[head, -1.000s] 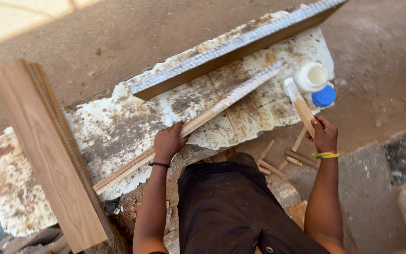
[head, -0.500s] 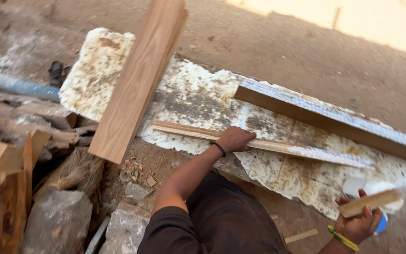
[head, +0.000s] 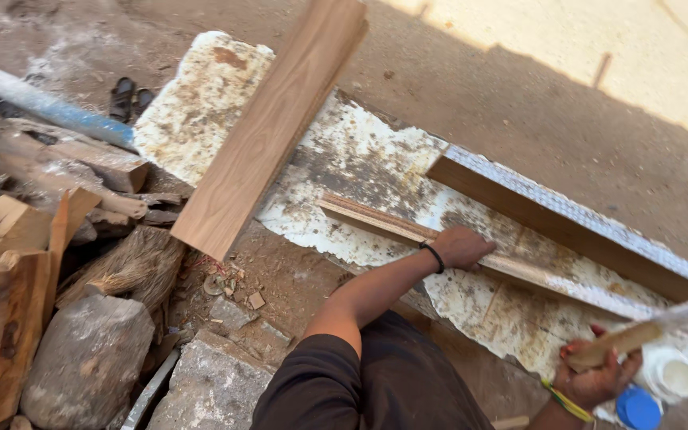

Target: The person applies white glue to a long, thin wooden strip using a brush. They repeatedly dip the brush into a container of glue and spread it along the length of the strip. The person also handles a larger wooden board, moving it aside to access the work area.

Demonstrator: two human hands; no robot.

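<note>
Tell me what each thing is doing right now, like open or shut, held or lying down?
Left hand: pressing flat on the thin wood strip.
Right hand: fingers closed around a wooden stick.
White jar: open, lid off.
Blue lid: lying beside the jar.
Wide plank: lying flat.

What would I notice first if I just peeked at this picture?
Probably the big light wooden plank leaning across the stained white sheet at top middle. Next, the left hand pressing a thin wooden strip on that sheet, and the right hand at bottom right gripping a small wooden stick beside an open white jar.
</note>
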